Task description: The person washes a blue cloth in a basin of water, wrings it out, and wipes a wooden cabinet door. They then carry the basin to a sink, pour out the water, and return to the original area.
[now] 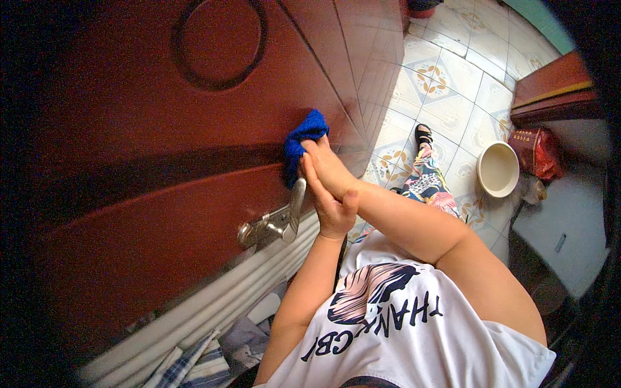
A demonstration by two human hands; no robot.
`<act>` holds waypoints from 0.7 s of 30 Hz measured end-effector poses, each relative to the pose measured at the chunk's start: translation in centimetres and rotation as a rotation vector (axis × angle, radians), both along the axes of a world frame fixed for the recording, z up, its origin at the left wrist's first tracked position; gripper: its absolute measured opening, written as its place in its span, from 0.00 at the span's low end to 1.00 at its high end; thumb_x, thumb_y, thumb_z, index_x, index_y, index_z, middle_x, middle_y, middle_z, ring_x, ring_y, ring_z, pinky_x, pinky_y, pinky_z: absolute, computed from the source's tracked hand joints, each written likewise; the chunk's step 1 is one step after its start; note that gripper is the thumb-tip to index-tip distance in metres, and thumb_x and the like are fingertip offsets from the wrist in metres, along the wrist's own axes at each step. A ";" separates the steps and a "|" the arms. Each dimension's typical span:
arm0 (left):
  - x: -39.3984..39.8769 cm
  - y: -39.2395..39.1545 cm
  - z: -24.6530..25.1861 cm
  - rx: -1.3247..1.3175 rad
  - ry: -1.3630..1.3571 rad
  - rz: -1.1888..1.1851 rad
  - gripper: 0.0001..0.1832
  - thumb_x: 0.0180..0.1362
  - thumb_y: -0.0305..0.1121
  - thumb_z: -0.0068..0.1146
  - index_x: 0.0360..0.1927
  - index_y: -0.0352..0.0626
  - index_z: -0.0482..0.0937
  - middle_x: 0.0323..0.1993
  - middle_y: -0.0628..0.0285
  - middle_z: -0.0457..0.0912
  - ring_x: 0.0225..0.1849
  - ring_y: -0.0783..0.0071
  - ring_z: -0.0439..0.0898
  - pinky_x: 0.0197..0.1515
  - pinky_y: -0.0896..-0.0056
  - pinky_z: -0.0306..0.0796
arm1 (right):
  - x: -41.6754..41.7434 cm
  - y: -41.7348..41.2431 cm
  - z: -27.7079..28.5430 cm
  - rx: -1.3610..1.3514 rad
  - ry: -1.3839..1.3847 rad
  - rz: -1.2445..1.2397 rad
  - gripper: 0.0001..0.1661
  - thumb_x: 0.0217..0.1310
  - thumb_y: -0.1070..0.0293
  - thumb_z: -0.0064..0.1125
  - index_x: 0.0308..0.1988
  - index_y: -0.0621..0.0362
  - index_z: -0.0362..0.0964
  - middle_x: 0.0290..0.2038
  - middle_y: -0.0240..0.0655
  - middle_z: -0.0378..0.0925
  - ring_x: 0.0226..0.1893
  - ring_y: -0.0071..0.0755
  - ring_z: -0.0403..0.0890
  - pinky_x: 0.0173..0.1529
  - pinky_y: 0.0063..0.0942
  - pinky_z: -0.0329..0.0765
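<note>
A blue cloth (pixel 306 132) is bunched against the reddish-brown panelled door (pixel 145 121), a little above the metal lever handle (pixel 297 208). My right hand (pixel 330 162) holds the cloth to the door, and the cloth hides some of its fingertips. Crossing close beside it, my left hand (pixel 335 208) has its fingers stretched toward the cloth's lower edge and its thumb apart, over the right wrist. It appears to grip nothing. The lever handle lies just left of my left hand, with its plate on the door's edge side.
A white radiator (pixel 204 296) runs behind the door's lower edge, with striped fabric (pixel 194 363) beside it. On the patterned tile floor (pixel 451 82) stand a cream bucket (pixel 498 169) and a red bag (pixel 538 153). A brown wooden edge (pixel 553 89) juts in at right.
</note>
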State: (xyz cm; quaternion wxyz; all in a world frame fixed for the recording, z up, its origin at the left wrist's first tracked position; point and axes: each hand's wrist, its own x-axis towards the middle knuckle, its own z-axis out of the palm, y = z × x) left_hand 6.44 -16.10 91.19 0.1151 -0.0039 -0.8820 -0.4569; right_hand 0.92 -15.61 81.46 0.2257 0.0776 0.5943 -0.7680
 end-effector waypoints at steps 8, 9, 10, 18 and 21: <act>-1.4 -0.3 -4.1 -0.182 -0.243 0.000 0.39 0.55 0.50 0.47 0.62 0.34 0.51 0.61 0.45 0.56 0.63 0.52 0.55 0.64 0.58 0.47 | -1.3 -0.2 -2.7 -0.012 -0.105 -0.025 0.26 0.58 0.51 0.39 0.45 0.63 0.60 0.46 0.50 0.64 0.45 0.49 0.64 0.51 0.44 0.63; -2.0 -0.4 -5.0 -0.222 -0.288 -0.016 0.37 0.55 0.48 0.48 0.62 0.34 0.52 0.61 0.45 0.57 0.62 0.52 0.56 0.63 0.58 0.47 | -1.7 0.1 -3.5 -0.008 -0.129 -0.025 0.26 0.58 0.51 0.39 0.45 0.63 0.60 0.46 0.50 0.65 0.45 0.48 0.64 0.51 0.44 0.63; -2.6 -0.6 -6.2 -0.251 -0.301 -0.023 0.34 0.56 0.45 0.49 0.61 0.35 0.56 0.59 0.46 0.60 0.61 0.53 0.58 0.62 0.59 0.49 | -2.4 0.2 -4.5 0.003 -0.150 -0.024 0.26 0.58 0.50 0.38 0.46 0.63 0.60 0.46 0.49 0.65 0.45 0.48 0.64 0.51 0.44 0.63; -4.2 -1.4 -14.5 -0.093 -0.744 0.066 0.29 0.59 0.44 0.47 0.60 0.38 0.59 0.59 0.47 0.63 0.60 0.56 0.62 0.61 0.64 0.54 | -4.2 0.4 -11.0 0.047 -0.332 0.034 0.28 0.59 0.48 0.37 0.47 0.62 0.60 0.45 0.47 0.65 0.44 0.45 0.65 0.50 0.42 0.64; -1.9 -2.3 -14.0 -0.148 -0.804 0.089 0.31 0.60 0.47 0.43 0.62 0.40 0.56 0.60 0.46 0.61 0.61 0.53 0.60 0.61 0.61 0.54 | -1.8 -0.9 -11.0 0.003 -0.421 0.062 0.29 0.59 0.48 0.36 0.48 0.62 0.60 0.45 0.46 0.66 0.44 0.44 0.66 0.50 0.42 0.64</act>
